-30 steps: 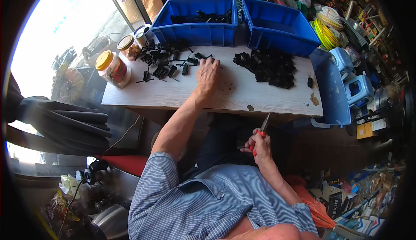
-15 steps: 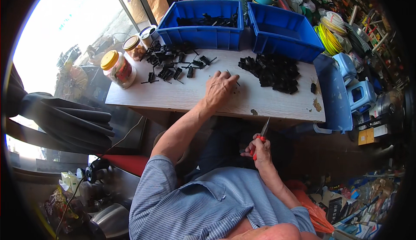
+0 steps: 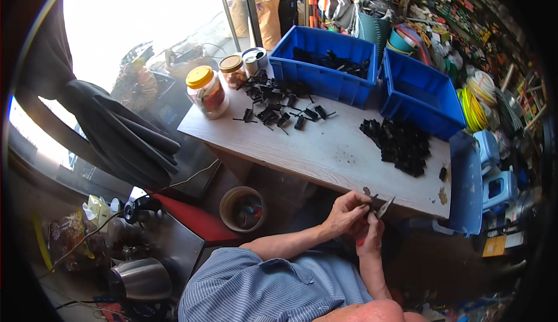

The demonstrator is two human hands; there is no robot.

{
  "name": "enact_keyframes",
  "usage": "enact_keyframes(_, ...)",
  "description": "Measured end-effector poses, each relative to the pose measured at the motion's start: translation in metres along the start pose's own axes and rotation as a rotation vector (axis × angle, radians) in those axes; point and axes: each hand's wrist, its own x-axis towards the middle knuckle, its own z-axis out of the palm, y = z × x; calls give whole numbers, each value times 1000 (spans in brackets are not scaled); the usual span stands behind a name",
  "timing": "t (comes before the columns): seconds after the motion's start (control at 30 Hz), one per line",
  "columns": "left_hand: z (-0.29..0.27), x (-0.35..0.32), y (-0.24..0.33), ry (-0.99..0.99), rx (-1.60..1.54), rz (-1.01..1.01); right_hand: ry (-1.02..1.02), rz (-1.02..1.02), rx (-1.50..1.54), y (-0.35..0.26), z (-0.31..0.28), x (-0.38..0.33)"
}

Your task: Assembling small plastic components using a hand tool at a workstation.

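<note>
In front of my body, at the near edge of the table [image 3: 314, 147], my two hands are close together. My right hand [image 3: 370, 237] is wrapped round red-handled pliers [image 3: 385, 207], whose pointed metal jaws stick up past the fingers. Beside the jaws, my left hand [image 3: 347, 212] is closed in a pinch; a short thin dark tip shows at its fingers, too small to name. Loose black plastic parts with thin stems [image 3: 270, 109] lie scattered at the table's far left. A dense heap of black pieces [image 3: 404, 144] lies on its right side.
Two blue crates [image 3: 325, 69] [image 3: 421, 92] stand along the back, the left one holding black parts. A yellow-lidded jar [image 3: 207, 92] is at the left end. One small black piece [image 3: 443, 174] lies near the right edge. A bucket [image 3: 242, 208] stands on the floor.
My left hand has come off the tabletop, back toward my body, and now meets the right hand at the pliers. The whole view has turned and shifted.
</note>
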Motion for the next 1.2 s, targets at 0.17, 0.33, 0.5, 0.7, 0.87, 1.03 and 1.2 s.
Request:
enact_keyframes(0.17,5,-7,7,13,-11,-13,43,-88,-7,7,-2,0)
enact_keyframes(0.33,-1,-5,0,83,262,-3,117,-17,-67,9,-12,0)
enact_keyframes(0.5,-6,-10,-3,143,483,37,112,-30,-106,8,-7,-7)
enact_keyframes(0.7,-14,-11,-8,-13,428,-42,235,-34,-127,22,-27,5)
enact_keyframes(0.87,-15,-9,3,-68,340,-267,254,6,-131,23,-27,5)
enact_keyframes(1.03,-15,-7,6,1,171,-570,192,37,-162,18,-22,4)
enact_keyframes(1.2,-8,-6,-2,130,-144,-787,151,76,-185,11,-10,-1)
